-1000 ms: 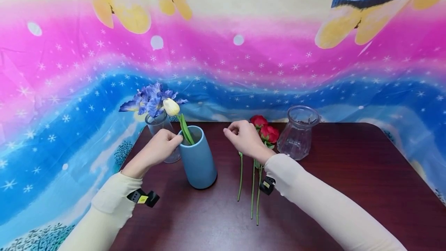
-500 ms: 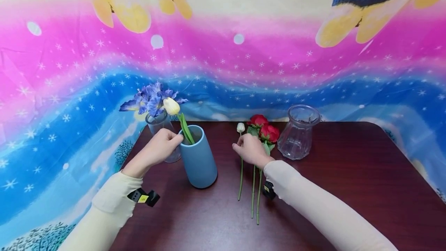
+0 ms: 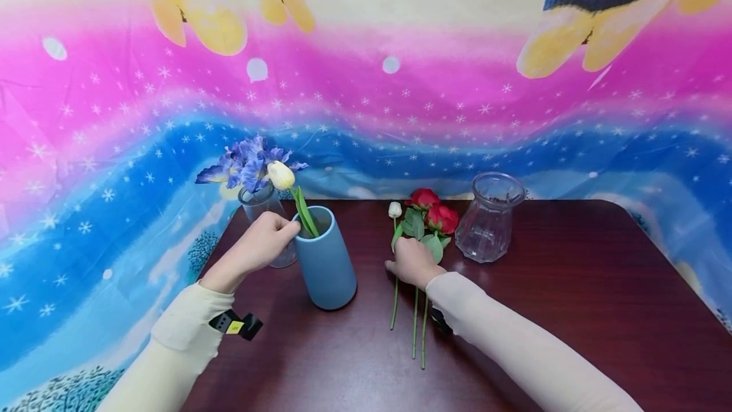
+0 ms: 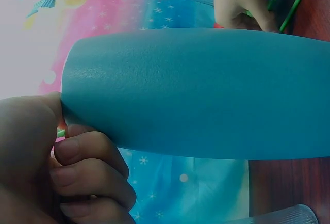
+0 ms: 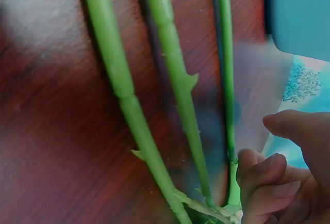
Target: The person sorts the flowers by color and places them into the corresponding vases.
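My left hand pinches the left rim of the blue vase, which stands upright with a white tulip in it. In the left wrist view, the thumb and fingers of that hand grip the rim of the vase. My right hand is low over the stem of a second white tulip, beside two red roses. In the right wrist view, the thumb of this hand is apart from its bent fingers, which are close beside the tulip stem; contact is unclear.
A faceted clear glass vase stands right of the roses. Purple irises are in another glass vase, partly behind my left hand. A patterned cloth hangs behind the dark wooden table.
My right hand has moved down and slightly right, from beside the roses to the tulip stem, uncovering the small white bloom and rose leaves. My left hand has stayed on the vase rim.
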`<action>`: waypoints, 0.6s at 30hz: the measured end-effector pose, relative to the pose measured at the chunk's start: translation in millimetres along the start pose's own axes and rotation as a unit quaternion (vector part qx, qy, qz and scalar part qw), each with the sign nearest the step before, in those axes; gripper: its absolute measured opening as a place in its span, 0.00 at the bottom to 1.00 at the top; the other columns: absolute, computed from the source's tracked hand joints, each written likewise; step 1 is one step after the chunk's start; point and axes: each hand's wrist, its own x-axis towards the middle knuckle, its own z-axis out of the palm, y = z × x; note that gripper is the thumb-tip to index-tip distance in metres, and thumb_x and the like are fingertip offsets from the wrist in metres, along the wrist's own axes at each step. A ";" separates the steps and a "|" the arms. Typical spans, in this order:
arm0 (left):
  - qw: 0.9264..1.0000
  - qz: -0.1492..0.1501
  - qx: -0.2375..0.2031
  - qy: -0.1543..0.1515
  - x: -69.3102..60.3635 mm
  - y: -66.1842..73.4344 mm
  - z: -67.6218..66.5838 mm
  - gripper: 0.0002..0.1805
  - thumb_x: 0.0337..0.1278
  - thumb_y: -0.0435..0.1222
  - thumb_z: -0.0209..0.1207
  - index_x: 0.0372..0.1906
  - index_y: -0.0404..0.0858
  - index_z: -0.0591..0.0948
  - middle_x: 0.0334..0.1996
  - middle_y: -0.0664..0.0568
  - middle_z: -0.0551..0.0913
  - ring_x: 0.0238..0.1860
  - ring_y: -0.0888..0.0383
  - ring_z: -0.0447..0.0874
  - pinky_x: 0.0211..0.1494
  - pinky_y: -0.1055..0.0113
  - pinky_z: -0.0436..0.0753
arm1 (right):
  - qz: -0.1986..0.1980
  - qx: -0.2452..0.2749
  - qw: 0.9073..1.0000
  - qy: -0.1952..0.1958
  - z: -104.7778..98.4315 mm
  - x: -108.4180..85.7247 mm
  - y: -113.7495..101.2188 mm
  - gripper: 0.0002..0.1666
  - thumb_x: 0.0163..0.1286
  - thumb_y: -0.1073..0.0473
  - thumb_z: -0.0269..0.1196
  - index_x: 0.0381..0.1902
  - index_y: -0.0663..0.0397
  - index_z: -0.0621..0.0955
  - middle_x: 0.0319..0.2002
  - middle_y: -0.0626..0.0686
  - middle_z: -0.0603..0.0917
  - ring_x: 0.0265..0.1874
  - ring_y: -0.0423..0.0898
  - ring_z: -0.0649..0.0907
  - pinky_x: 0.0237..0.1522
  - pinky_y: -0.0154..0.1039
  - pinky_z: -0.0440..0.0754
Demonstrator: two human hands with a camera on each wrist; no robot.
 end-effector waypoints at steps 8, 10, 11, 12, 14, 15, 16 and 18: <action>1.000 0.002 0.001 0.002 -0.1 0.1 -0.4 0.25 0.68 0.37 0.46 0.10 0.44 0.64 0.08 0.60 0.57 0.12 0.60 0.54 0.19 0.67 0.59 | 0.009 -0.017 1.000 -0.009 5.1 0.2 4.9 0.33 0.67 0.55 0.69 0.09 0.48 0.63 0.09 0.45 0.59 0.10 0.41 0.65 0.17 0.36 0.65; 1.000 0.003 0.001 0.002 -0.2 -0.2 -0.3 0.25 0.68 0.37 0.46 0.10 0.44 0.64 0.08 0.60 0.57 0.12 0.60 0.53 0.19 0.67 0.59 | 0.007 -0.018 1.000 -0.007 6.4 0.2 5.7 0.32 0.67 0.55 0.69 0.10 0.48 0.64 0.09 0.45 0.60 0.10 0.42 0.65 0.16 0.36 0.64; 1.000 0.003 0.001 0.002 -0.1 -0.4 -0.1 0.25 0.68 0.37 0.46 0.10 0.44 0.64 0.08 0.60 0.57 0.12 0.60 0.53 0.19 0.67 0.59 | 0.006 -0.021 1.000 -0.006 6.7 0.3 5.8 0.31 0.67 0.56 0.69 0.10 0.48 0.64 0.09 0.45 0.60 0.10 0.42 0.66 0.16 0.36 0.64; 1.000 0.003 0.001 0.002 -0.1 -0.5 0.0 0.25 0.68 0.37 0.46 0.10 0.44 0.64 0.08 0.60 0.57 0.12 0.60 0.53 0.19 0.67 0.59 | 0.005 -0.023 1.000 -0.006 7.0 0.4 5.8 0.31 0.67 0.56 0.69 0.10 0.48 0.64 0.10 0.45 0.61 0.10 0.42 0.66 0.16 0.36 0.64; 1.000 0.004 0.001 0.002 -0.2 -0.9 0.2 0.25 0.68 0.37 0.46 0.10 0.44 0.64 0.08 0.60 0.57 0.12 0.60 0.53 0.19 0.67 0.59 | 0.003 -0.030 1.000 -0.005 7.2 0.5 5.3 0.30 0.67 0.56 0.69 0.11 0.48 0.65 0.10 0.46 0.63 0.11 0.43 0.68 0.17 0.37 0.65; 1.000 0.004 0.001 0.002 -0.2 -1.1 0.3 0.25 0.68 0.37 0.46 0.10 0.44 0.64 0.08 0.60 0.57 0.12 0.61 0.53 0.19 0.67 0.59 | 0.003 -0.034 0.999 -0.005 7.4 0.2 5.1 0.29 0.67 0.56 0.69 0.12 0.48 0.66 0.11 0.46 0.65 0.12 0.43 0.70 0.17 0.38 0.66; 1.000 0.004 0.001 0.002 -0.3 -1.2 0.4 0.25 0.68 0.38 0.46 0.10 0.43 0.64 0.08 0.60 0.57 0.12 0.60 0.53 0.19 0.67 0.59 | 0.002 -0.037 0.999 -0.005 7.3 0.0 4.7 0.28 0.66 0.56 0.69 0.12 0.49 0.67 0.11 0.47 0.66 0.12 0.44 0.71 0.18 0.38 0.67; 1.000 0.005 0.000 0.002 -0.6 -1.1 0.3 0.25 0.68 0.37 0.46 0.10 0.43 0.64 0.08 0.60 0.57 0.12 0.60 0.53 0.18 0.67 0.59 | 0.003 -0.041 0.999 -0.008 7.0 0.0 4.2 0.27 0.66 0.56 0.69 0.13 0.49 0.68 0.12 0.48 0.68 0.13 0.44 0.73 0.19 0.39 0.69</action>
